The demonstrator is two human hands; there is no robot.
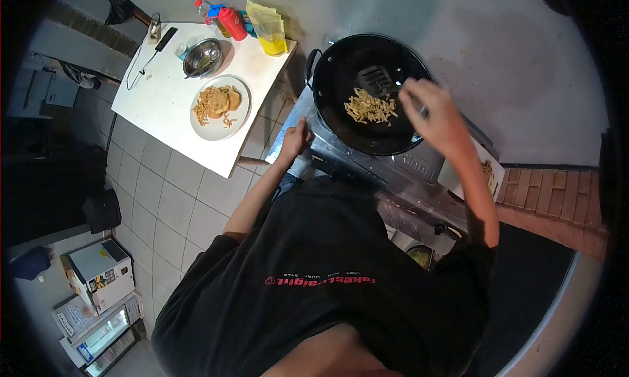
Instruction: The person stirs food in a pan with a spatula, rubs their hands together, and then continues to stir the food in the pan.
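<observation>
A black wok [341, 121] with a loop handle sits on the metal stove [419, 168]. Short, pale yellow strips of food [370, 107] lie in a heap in its middle. My right hand [429, 115] is closed over the wok's right side, gripping a black slotted spatula [376, 80]. The spatula's blade sits just behind the heap; its handle is mostly hidden by the hand. To the left of the wok, my left hand [297, 141] rests at the stove's left edge, fingers mostly curled and one pointing up. Whatever it may grip is hidden.
On the white table [164, 128] at left stand a plate [216, 133] of fried strips and round patties, a metal bowl [203, 57], a red bottle [232, 24] and a yellow pouch [268, 33]. A white tray [454, 179] with brown food lies right of the stove.
</observation>
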